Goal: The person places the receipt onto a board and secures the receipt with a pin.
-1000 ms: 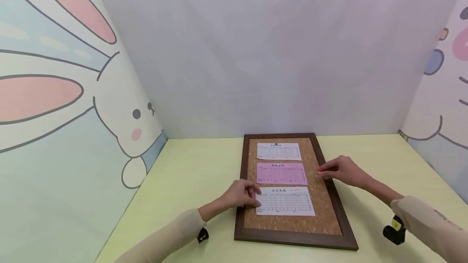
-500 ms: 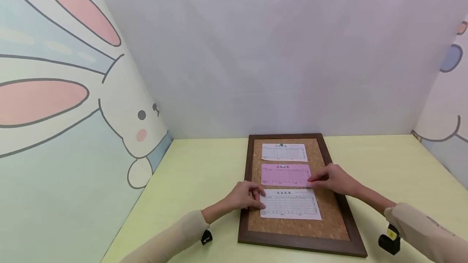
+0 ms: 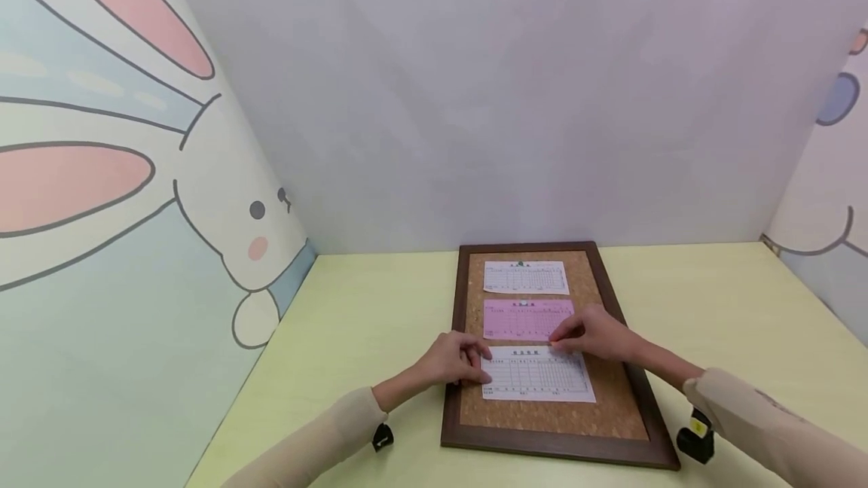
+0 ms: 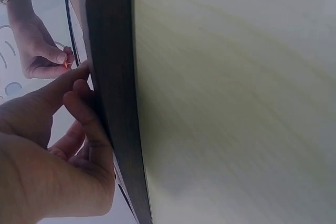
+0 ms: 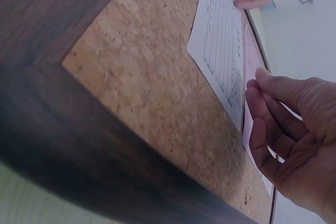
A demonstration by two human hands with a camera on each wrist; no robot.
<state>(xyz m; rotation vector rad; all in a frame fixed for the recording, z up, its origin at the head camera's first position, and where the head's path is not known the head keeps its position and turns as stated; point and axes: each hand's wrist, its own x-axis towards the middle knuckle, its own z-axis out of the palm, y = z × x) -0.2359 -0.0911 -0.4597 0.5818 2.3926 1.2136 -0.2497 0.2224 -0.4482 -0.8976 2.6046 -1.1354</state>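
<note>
A white printed form (image 3: 536, 376) lies nearest me on a framed cork board (image 3: 552, 422). My left hand (image 3: 447, 360) rests on its left edge, thumb and index finger spread apart against the paper. Over the form's upper right part, my right hand (image 3: 597, 333) pinches a small red-orange push pin (image 4: 66, 63) between thumb and forefinger. In the right wrist view those fingertips hide the pin. Behind this form lies a pink form (image 3: 515, 321) with a pale pin (image 3: 524, 302) at its top. Farther back, a green pin (image 3: 521, 263) sits at the top of another white form (image 3: 525, 279).
The board's dark wooden frame (image 3: 542, 440) lies on a pale yellow table (image 3: 380, 292). A grey-white wall (image 3: 475, 96) rises behind it. Cartoon-printed panels (image 3: 224, 194) stand at both sides.
My right hand has moved left with the push pin, from the board's right side past the pink form to the nearest form's top. My left hand stays on the form's left edge.
</note>
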